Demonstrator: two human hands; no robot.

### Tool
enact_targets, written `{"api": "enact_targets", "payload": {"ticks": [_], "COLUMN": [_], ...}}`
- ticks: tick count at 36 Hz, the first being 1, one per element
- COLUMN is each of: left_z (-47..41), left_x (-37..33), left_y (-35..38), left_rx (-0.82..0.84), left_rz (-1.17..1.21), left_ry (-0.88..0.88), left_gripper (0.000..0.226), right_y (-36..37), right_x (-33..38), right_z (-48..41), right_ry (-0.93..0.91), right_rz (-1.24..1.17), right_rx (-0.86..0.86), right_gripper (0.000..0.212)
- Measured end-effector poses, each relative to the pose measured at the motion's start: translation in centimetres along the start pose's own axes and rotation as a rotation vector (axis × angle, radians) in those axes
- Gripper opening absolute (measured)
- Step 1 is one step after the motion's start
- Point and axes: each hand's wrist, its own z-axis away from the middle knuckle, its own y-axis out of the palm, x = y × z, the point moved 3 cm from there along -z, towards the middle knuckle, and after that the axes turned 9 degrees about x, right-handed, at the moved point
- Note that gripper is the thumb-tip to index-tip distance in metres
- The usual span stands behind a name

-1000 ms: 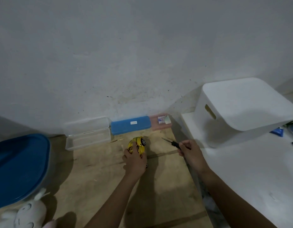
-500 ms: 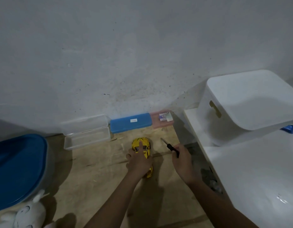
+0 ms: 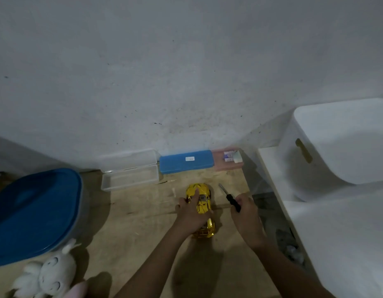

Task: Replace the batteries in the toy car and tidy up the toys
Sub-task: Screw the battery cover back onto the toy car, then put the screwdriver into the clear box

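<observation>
The left hand (image 3: 191,212) lies on top of the yellow toy car (image 3: 200,208), its grip closed around the car's body with one finger stretched along the roof. The car sits on its wheels on the wooden worktop (image 3: 143,222), nose pointing to the wall. The right hand (image 3: 246,216) is just beside the car, on its right. Its grip is closed on the black handle of a small screwdriver (image 3: 229,197), and the metal tip points up and to the left, away from the car and not touching it.

Behind the car, against the wall, three boxes stand in a row: a clear box (image 3: 130,172) with its lid open, a blue box (image 3: 186,161) and a pink box (image 3: 228,162) with small things inside. At the left is a tub with a blue lid (image 3: 33,214). In front of it lies a white soft toy (image 3: 48,274). At the right, a white bin (image 3: 340,145) stands on a white shelf (image 3: 347,244).
</observation>
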Motion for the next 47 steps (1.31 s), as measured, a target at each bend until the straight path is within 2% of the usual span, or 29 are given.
{"api": "enact_targets", "payload": {"ticks": [5,14,16,20,24,27,30,32,36,41,47], "left_z": [0.1,0.5,0.9,1.3,1.0,0.6,-0.2,-1.0,-1.9,-2.6,-2.8], "left_x": [1.0,3.9,4.9,7.9,12.7,15.6,17.7,18.6,19.2,19.5,19.8], "left_y": [-0.1,-2.2,-3.8,-8.5,-13.0,-15.5,-16.8,-17.0,-16.9,-16.9,-16.8], "left_rx": [0.008,0.078,0.012,-0.309,-0.578,-0.678,-0.629,-0.596,-0.568,-0.572,-0.567], "left_rz": [0.109,0.351,0.37,0.419,0.509,0.465,0.516,0.562,0.6,0.698,0.835], "left_ry": [0.034,0.189,0.215,0.183,0.061,0.057,0.01,0.042,0.121,0.2,0.242], "left_gripper": [0.082,0.061,0.054,0.046,0.061,0.074,0.087,0.092,0.086,0.08,0.078], "right_y": [0.1,-0.1,0.2,2.0,5.1,8.4,11.9,14.0,17.0,18.8,18.9], "right_x": [-0.4,3.0,5.2,10.2,14.6,17.3,19.2,20.0,21.0,21.9,23.0], "right_z": [-0.4,-1.3,-1.3,-1.5,-2.8,-4.2,-5.6,-6.3,-7.3,-7.7,-6.8], "right_ry": [0.023,0.057,-0.002,-0.131,-0.252,-0.345,-0.396,-0.405,-0.421,-0.415,-0.54], "right_rz": [-0.062,-0.108,-0.128,-0.179,-0.127,-0.022,0.08,0.147,0.262,0.327,0.384], "right_rx": [0.015,-0.051,-0.066,-0.044,0.01,0.083,0.185,0.256,0.33,0.342,0.352], "right_gripper": [0.006,0.007,0.005,0.005,0.009,0.011,0.011,0.011,0.008,0.01,0.021]}}
